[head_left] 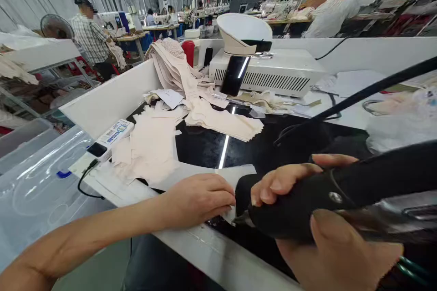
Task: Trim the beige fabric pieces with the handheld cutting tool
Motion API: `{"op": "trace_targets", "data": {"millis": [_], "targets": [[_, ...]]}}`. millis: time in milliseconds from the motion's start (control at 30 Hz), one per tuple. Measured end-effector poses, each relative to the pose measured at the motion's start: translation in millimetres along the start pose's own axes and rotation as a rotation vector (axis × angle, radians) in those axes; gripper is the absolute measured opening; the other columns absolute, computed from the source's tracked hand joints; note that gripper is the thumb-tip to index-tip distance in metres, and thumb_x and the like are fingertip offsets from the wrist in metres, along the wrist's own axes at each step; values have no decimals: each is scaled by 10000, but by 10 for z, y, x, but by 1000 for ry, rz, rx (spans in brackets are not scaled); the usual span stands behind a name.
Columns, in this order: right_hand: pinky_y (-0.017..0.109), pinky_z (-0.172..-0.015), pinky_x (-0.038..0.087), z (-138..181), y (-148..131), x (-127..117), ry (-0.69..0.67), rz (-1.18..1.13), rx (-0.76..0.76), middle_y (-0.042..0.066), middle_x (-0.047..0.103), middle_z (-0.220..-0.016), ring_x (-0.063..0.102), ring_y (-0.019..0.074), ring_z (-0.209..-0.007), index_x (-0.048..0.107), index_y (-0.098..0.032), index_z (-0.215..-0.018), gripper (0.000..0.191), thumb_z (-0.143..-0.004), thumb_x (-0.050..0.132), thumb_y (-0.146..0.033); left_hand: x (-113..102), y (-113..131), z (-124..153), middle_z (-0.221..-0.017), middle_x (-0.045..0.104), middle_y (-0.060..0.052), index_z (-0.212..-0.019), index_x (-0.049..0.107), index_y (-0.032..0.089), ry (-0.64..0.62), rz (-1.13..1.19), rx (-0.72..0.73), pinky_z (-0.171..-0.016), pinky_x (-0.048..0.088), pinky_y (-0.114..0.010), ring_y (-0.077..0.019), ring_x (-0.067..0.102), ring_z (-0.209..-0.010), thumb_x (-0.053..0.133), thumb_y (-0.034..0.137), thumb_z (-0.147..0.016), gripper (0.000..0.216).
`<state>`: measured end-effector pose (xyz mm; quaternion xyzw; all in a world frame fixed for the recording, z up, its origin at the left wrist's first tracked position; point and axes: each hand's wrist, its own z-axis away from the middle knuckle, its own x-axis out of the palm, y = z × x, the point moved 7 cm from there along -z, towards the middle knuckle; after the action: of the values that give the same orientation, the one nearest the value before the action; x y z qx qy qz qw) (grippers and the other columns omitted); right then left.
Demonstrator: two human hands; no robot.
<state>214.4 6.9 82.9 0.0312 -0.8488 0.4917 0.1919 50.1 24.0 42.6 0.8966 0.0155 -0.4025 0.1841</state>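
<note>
My right hand (327, 232) is wrapped round the body of a thick black hand-held tool (290, 209). Its pointed metal tip (243, 219) faces left, close beside the fingers of my left hand (201, 200). Those fingers are closed and bent down over the end of a thin white piece (205, 172), fabric or paper, at the near edge of the black worktop (201, 150). The fingertips are partly hidden. From there the white piece curves back under the tool's front end. A pile of cream fabric pieces (153, 136) lies just beyond my left wrist.
Layered cream strips (221, 120) stretch across the back of the worktop. Behind them, a phone (235, 75) leans on a white vented box (266, 70). A white power bank (116, 134) sits at left. A black cable (358, 95) crosses at right. A person (89, 36) stands far left.
</note>
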Motion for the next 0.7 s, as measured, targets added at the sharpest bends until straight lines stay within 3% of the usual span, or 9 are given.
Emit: {"op": "trace_targets", "data": {"millis": [233,367,500,700], "targets": [[393,-609,682,-189,-224,-122,-37,-3,32,-26,739,-820,679,233,-668,857,-393,-1236,390,-917,1080,-407,-6,47,165,-1155,892,-91,-1166,798,151,-153,10,50,-1084,672,-327,-224,850,-1126,527,189,-1316,312],[414,-574,676,-436,-336,-336,50,30,-60,-14,759,-825,721,254,-668,873,-393,-1184,410,-868,1118,-484,-117,173,201,-1033,878,-35,-1125,779,190,-176,41,59,-948,652,-302,-192,837,-986,532,254,-1334,330],[384,-522,653,-547,-293,-477,126,57,-126,-38,745,-786,698,228,-606,847,-363,-1144,472,-821,1137,-549,-140,210,115,-1075,888,-37,-1220,779,189,-189,-3,76,-980,649,-298,-187,844,-1015,527,247,-1339,284],[350,-562,675,-459,-233,-461,99,34,-151,-42,776,-809,724,206,-622,827,-347,-1200,487,-876,1119,-565,93,154,-162,-1154,862,-70,-1336,778,156,-211,-198,150,-1037,677,-349,-204,822,-1086,575,151,-1291,208]]}}
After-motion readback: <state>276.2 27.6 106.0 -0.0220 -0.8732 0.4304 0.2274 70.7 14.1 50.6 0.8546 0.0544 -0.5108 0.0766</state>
